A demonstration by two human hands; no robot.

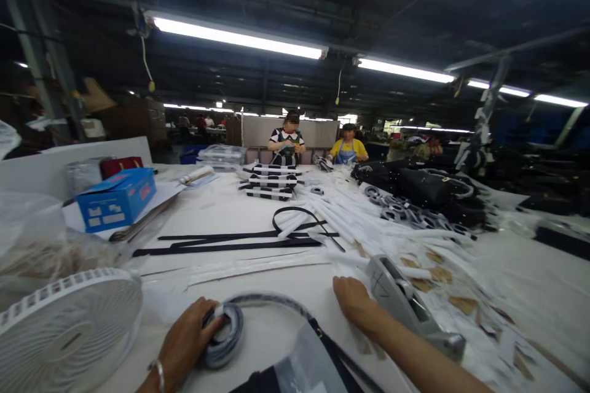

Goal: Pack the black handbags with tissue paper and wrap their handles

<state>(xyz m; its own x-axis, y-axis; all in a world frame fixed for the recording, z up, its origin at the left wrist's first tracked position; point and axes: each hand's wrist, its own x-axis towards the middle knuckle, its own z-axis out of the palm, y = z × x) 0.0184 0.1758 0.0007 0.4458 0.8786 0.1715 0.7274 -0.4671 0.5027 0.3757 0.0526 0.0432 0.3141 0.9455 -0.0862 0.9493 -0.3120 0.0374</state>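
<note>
Left hand (194,328) gripping a coiled strap (235,330), right hand (350,296) beside a grey tape dispenser (391,287), white fan (74,334)

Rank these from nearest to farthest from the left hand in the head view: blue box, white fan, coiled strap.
1. Coiled strap: held in the left hand.
2. White fan: just left of that hand.
3. Blue box: farther off, forward and left.

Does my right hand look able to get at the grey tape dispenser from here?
Likely yes: the right hand is just beside the tape dispenser, and I see nothing standing between them. Whether its curled fingers hold anything isn't clear.
</note>
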